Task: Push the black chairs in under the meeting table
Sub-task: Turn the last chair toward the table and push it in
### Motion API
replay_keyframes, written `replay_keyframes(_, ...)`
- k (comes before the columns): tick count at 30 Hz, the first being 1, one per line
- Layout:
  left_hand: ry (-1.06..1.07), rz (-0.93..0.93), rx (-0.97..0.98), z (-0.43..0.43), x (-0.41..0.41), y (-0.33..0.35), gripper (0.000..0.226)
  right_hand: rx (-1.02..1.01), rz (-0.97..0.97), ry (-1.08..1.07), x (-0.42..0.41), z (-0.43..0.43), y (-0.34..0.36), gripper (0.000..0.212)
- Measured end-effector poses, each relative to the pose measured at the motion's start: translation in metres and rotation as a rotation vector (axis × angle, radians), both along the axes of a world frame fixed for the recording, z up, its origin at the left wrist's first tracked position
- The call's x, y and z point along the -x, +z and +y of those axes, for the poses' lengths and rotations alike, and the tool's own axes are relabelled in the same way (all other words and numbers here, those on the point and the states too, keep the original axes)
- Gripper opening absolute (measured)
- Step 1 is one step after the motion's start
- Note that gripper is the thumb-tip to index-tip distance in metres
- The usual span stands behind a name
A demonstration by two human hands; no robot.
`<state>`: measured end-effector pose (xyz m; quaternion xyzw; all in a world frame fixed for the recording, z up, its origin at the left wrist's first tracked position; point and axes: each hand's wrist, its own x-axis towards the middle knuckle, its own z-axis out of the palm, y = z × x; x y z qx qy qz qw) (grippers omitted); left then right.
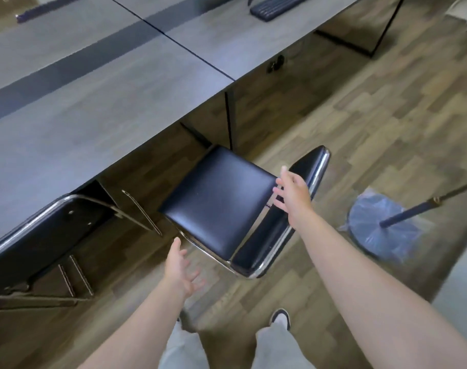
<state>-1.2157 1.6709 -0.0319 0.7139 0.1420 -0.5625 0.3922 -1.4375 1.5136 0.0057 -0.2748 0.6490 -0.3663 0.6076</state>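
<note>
A black padded chair (219, 198) with a chrome frame stands on the wood floor in front of the grey meeting table (99, 113). Its seat is turned at an angle, and its front corner lies near the table's edge. My right hand (291, 193) is open, fingers spread, just above the gap between the seat and the backrest (269, 235). My left hand (180, 267) is open too, palm up, a little short of the seat's near left corner. A second black chair (41, 241) sits at the left with its seat under the table.
A stand with a round base wrapped in blue plastic (378, 230) and a slanting dark pole is on the floor to the right. A dark keyboard (275, 5) lies on the far table. Black table legs (229, 118) stand behind the chair. My feet are below.
</note>
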Motion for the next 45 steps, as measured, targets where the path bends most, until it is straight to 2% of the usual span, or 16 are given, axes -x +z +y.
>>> replay_keyframes(4, 0.016, 0.097, -0.086, -0.010, 0.069, 0.005, 0.083, 0.006, 0.067, -0.051, 0.062, -0.021, -0.007, 0.031)
replay_keyframes(7, 0.042, 0.189, -0.120, -0.017, 0.109, 0.012, 0.087, -0.001, 0.195, -0.081, 0.095, -0.039, -0.021, 0.057)
replay_keyframes(13, 0.133, 0.228, -0.024, -0.024, 0.135, -0.034, 0.070, -0.055, 0.255, 0.024, 0.114, -0.085, -0.045, 0.094)
replay_keyframes(16, 0.098, 0.230, -0.007, -0.021, 0.144, -0.035, 0.052, -0.090, 0.262, -0.015, 0.116, -0.109, -0.057, 0.099)
replay_keyframes(23, 0.086, 0.234, -0.037, -0.024, 0.144, -0.020, 0.041, -0.104, 0.337, -0.064, 0.113, -0.147, -0.059, 0.074)
replay_keyframes(28, 0.058, 0.302, -0.091, -0.033, 0.140, -0.022, 0.045, -0.112, 0.362, -0.075, 0.115, -0.157, -0.063, 0.076)
replay_keyframes(35, 0.118, 0.290, -0.083, -0.019, 0.144, -0.023, 0.047, -0.131, 0.358, -0.021, 0.115, -0.148, -0.069, 0.074)
replay_keyframes(40, 0.221, 0.263, -0.093, -0.020, 0.155, -0.028, 0.047, -0.148, 0.299, -0.017, 0.119, -0.157, -0.069, 0.070)
replay_keyframes(45, 0.413, 0.202, -0.057, -0.025, 0.172, -0.032, 0.044, -0.207, 0.195, 0.009, 0.133, -0.173, -0.073, 0.049)
